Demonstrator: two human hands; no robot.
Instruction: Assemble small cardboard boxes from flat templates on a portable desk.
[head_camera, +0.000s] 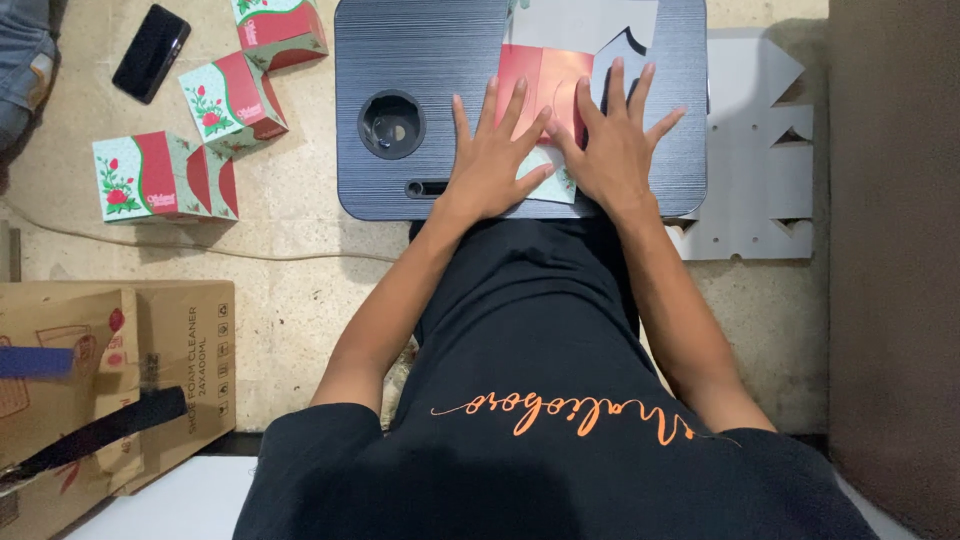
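- Flat carton blank (545, 85) — red with pale green edges — lies unfolded on the dark worktop (420, 60), pinned under both palms, just past the person's black-shirted lap.
- Left hand (495, 155) lies flat with fingers spread wide, pressing the blank's near left part; it grips nothing.
- Right hand (615, 140) is likewise splayed and flat, on the blank's right edge where a grey cut-out flap shows; the two thumbs nearly meet.
- Judging by how it lies, this piece is at the creasing stage — no wall stands up yet, so the folding into a box shape appears still to be done.
- Round recess (391, 124) sits in the worktop, left of the hands, apart from them.
- On the floor to the left: three finished boxes (165, 175) with red rose print, one brown shipping carton (120, 370) nearer the person, one black phone (151, 52) farthest off.
- One white die-cut sheet (755, 150) lies right of the worktop, partly under it.
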